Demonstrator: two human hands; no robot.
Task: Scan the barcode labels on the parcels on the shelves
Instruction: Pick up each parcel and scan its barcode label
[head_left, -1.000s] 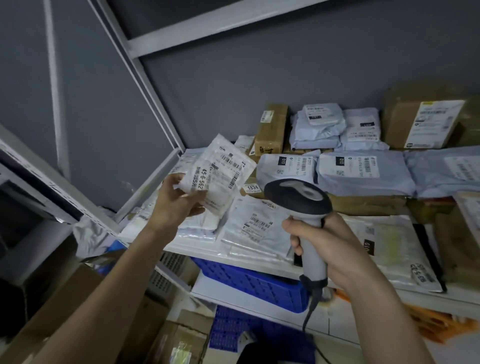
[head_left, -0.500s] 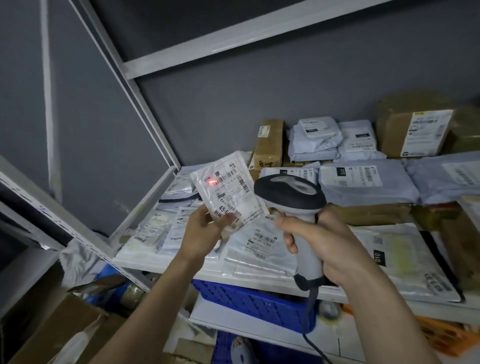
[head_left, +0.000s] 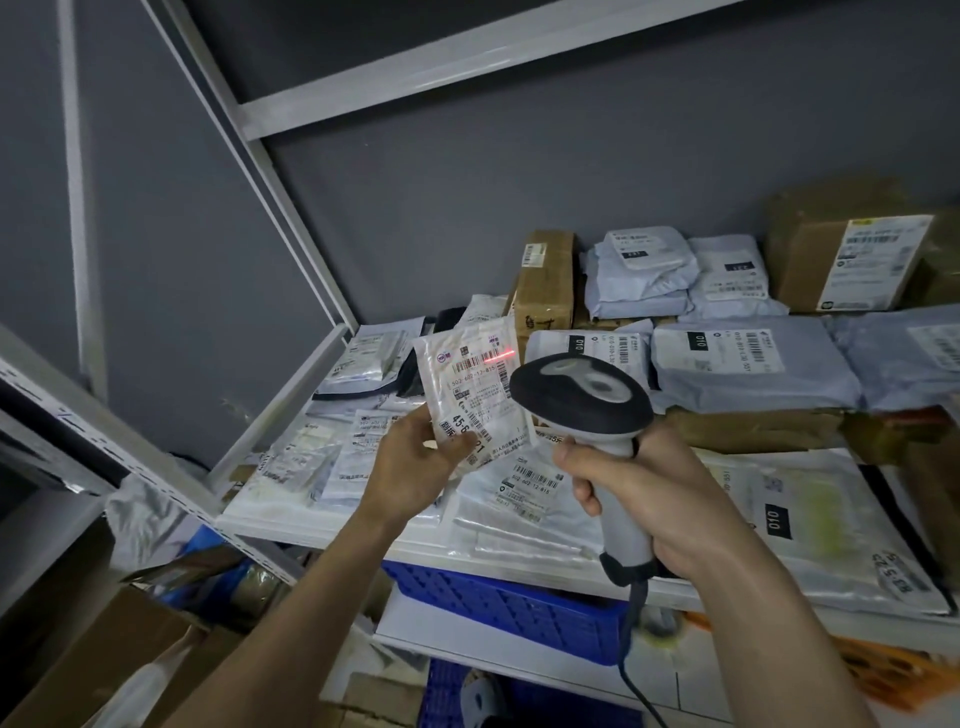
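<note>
My left hand holds a small white plastic parcel by its lower corner, label facing me, above the shelf. A red scan line glows across the barcode near the label's top. My right hand grips the handle of a grey and black barcode scanner, whose head sits just right of the parcel and hides its right edge. More flat white parcels lie on the white shelf below both hands.
Grey mailer bags and brown cartons are stacked at the back and right of the shelf. A blue crate sits on the level below. Cardboard boxes stand on the floor at left. A white metal upright slants past the shelf's left end.
My left hand brought the parcel down and right, closer to the scanner, and turned its label upright. The scanner rose beside it and the red line came on, moving to the label's top barcode.
</note>
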